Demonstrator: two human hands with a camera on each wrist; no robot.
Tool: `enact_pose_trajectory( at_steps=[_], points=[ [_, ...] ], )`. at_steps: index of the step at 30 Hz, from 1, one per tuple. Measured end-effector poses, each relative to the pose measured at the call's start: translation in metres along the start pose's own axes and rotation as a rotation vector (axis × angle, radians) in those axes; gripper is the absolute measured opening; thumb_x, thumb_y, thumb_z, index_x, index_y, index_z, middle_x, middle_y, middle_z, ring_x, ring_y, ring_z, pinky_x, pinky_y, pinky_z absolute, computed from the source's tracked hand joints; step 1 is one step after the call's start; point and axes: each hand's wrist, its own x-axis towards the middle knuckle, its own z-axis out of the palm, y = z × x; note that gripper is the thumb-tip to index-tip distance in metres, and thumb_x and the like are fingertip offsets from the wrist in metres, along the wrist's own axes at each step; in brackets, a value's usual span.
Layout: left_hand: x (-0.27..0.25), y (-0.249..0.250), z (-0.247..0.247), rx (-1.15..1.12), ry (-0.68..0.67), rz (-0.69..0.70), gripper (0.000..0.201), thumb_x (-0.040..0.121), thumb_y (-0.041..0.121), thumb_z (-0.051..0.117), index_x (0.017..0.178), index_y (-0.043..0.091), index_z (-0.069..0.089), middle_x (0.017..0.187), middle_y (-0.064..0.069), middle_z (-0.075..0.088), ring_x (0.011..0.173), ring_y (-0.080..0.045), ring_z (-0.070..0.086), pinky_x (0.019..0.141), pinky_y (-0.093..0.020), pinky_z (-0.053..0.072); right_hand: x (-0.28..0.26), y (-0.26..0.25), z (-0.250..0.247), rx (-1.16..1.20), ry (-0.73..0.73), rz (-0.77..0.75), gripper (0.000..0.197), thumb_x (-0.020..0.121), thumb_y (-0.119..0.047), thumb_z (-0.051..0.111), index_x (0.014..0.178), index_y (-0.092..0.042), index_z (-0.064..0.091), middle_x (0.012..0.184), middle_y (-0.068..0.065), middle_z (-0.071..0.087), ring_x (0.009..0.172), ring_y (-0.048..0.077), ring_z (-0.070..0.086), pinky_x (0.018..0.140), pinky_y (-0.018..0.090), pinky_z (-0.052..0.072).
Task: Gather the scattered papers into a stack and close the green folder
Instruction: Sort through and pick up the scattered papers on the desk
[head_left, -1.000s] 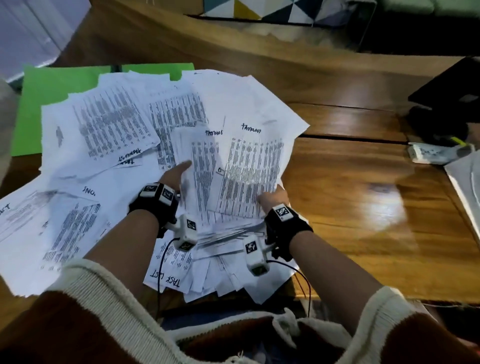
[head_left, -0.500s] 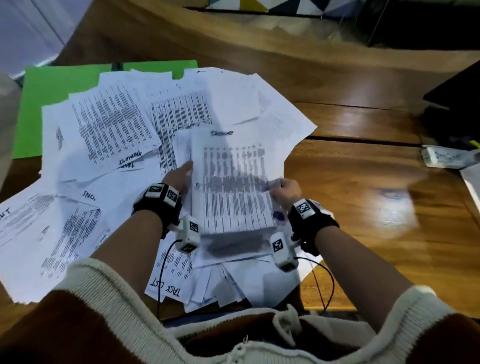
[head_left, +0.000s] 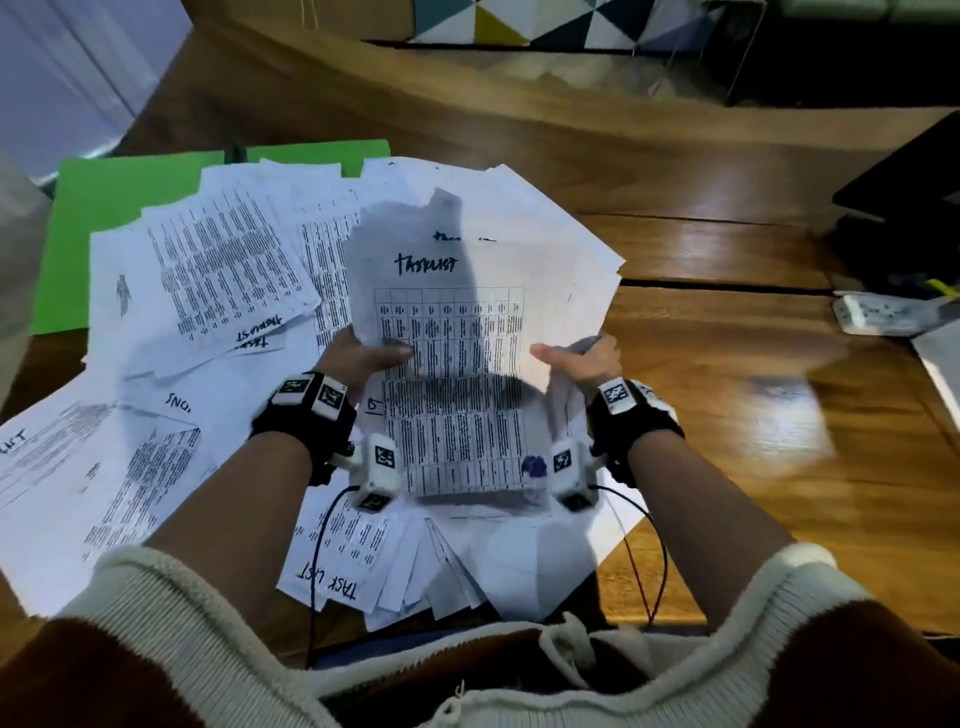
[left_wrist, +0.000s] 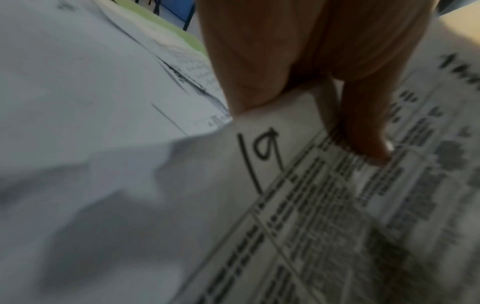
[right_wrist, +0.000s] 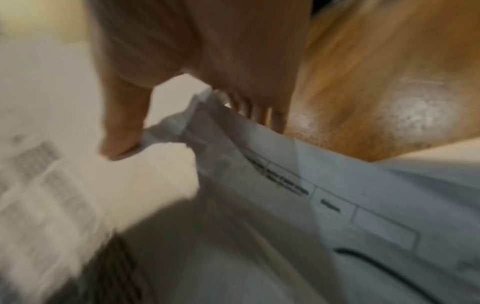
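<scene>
The left hand (head_left: 358, 358) and right hand (head_left: 582, 358) now pinch a bunch of papers (head_left: 452, 374) by its sides and have tipped it up off the pile (it lay flatter a moment ago). Lots of loose sheets (head_left: 171, 415) still cover the open green folder (head_left: 104, 208), so closing must wait.

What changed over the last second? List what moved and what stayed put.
The held sheaf of papers was squared up and raised, its top tilting upward. The left hand, which rested at its edge, now pinches it; the right hand kept its grip and moved up. The scattered papers, green folder and table stayed put.
</scene>
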Motion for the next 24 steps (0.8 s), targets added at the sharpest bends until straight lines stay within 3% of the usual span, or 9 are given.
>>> enact_pose_trajectory(
  at_steps=[2, 4, 6, 7, 9, 12, 16, 21, 24],
  points=[
    [-0.007, 0.004, -0.003, -0.079, -0.066, 0.032, 0.047, 0.057, 0.01, 0.081, 0.1, 0.0, 0.065, 0.089, -0.015, 0.072, 0.083, -0.028, 0.07, 0.091, -0.047, 0.051, -0.005, 0.003, -0.008, 0.371, -0.158, -0.05, 0.076, 0.064, -0.035, 0.086, 0.126, -0.006, 0.053, 0.123, 0.008, 0.062, 0.106, 0.017, 0.063, 0.095, 0.037, 0.05],
    [-0.013, 0.007, -0.006, -0.129, -0.098, 0.036, 0.07, 0.036, 0.026, 0.094, 0.097, 0.005, 0.066, 0.077, -0.003, 0.074, 0.07, -0.021, 0.072, 0.075, -0.037, 0.056, -0.017, -0.001, -0.013, 0.566, -0.234, -0.11, 0.054, 0.076, -0.012, 0.078, 0.125, -0.004, 0.058, 0.11, 0.003, 0.069, 0.088, 0.007, 0.069, 0.09, 0.033, 0.055],
    [-0.021, 0.011, -0.005, -0.143, -0.087, 0.018, 0.095, 0.025, 0.037, 0.096, 0.106, 0.001, 0.065, 0.092, -0.008, 0.075, 0.09, -0.029, 0.07, 0.078, -0.039, 0.056, -0.029, -0.008, -0.017, 0.638, -0.219, -0.143, 0.048, 0.078, -0.004, 0.074, 0.124, -0.004, 0.058, 0.102, 0.0, 0.07, 0.081, 0.004, 0.071, 0.073, 0.025, 0.058],
    [-0.024, 0.013, -0.003, -0.128, -0.078, 0.015, 0.094, 0.03, 0.039, 0.096, 0.11, 0.001, 0.065, 0.104, -0.014, 0.072, 0.105, -0.037, 0.064, 0.084, -0.046, 0.053, -0.034, -0.012, -0.02, 0.645, -0.2, -0.165, 0.048, 0.077, -0.006, 0.075, 0.122, -0.005, 0.059, 0.103, 0.0, 0.071, 0.085, 0.005, 0.07, 0.067, 0.022, 0.056],
    [-0.032, 0.022, 0.003, -0.055, -0.051, 0.046, 0.064, 0.048, 0.037, 0.092, 0.103, 0.011, 0.073, 0.115, -0.018, 0.067, 0.118, -0.043, 0.052, 0.095, -0.057, 0.045, -0.044, -0.017, -0.023, 0.65, -0.165, -0.2, 0.049, 0.075, -0.005, 0.076, 0.121, -0.005, 0.059, 0.108, 0.002, 0.071, 0.09, 0.007, 0.068, 0.064, 0.017, 0.051],
    [-0.036, 0.038, 0.007, -0.043, 0.016, 0.132, 0.044, 0.055, 0.02, 0.09, 0.095, 0.014, 0.073, 0.09, -0.005, 0.076, 0.096, -0.032, 0.069, 0.082, -0.046, 0.056, -0.057, -0.028, -0.028, 0.675, -0.099, -0.231, 0.039, 0.077, 0.01, 0.068, 0.112, -0.002, 0.057, 0.097, 0.003, 0.068, 0.084, 0.01, 0.065, 0.056, 0.012, 0.051],
    [-0.044, 0.065, 0.016, -0.129, 0.122, 0.345, 0.054, 0.057, 0.007, 0.088, 0.107, 0.004, 0.068, 0.097, -0.011, 0.073, 0.09, -0.029, 0.071, 0.08, -0.046, 0.058, -0.062, -0.052, -0.038, 0.664, 0.013, -0.365, 0.04, 0.075, 0.007, 0.071, 0.112, -0.003, 0.06, 0.1, 0.004, 0.068, 0.093, 0.02, 0.065, 0.083, 0.028, 0.055],
    [-0.051, 0.096, 0.02, -0.211, 0.219, 0.471, 0.063, 0.048, 0.016, 0.093, 0.104, 0.01, 0.066, 0.098, -0.003, 0.073, 0.092, -0.021, 0.071, 0.079, -0.038, 0.059, -0.073, -0.075, -0.052, 0.756, 0.033, -0.512, 0.047, 0.074, 0.004, 0.073, 0.117, 0.001, 0.056, 0.095, -0.001, 0.069, 0.083, 0.007, 0.068, 0.078, 0.025, 0.056],
    [-0.055, 0.093, 0.015, -0.203, 0.159, 0.558, 0.057, 0.049, 0.021, 0.093, 0.099, 0.016, 0.066, 0.09, 0.006, 0.075, 0.089, -0.013, 0.071, 0.08, -0.034, 0.058, -0.076, -0.071, -0.055, 0.774, -0.045, -0.598, 0.058, 0.071, 0.004, 0.074, 0.124, -0.002, 0.05, 0.109, 0.006, 0.067, 0.103, 0.019, 0.064, 0.087, 0.03, 0.055]
  ],
)
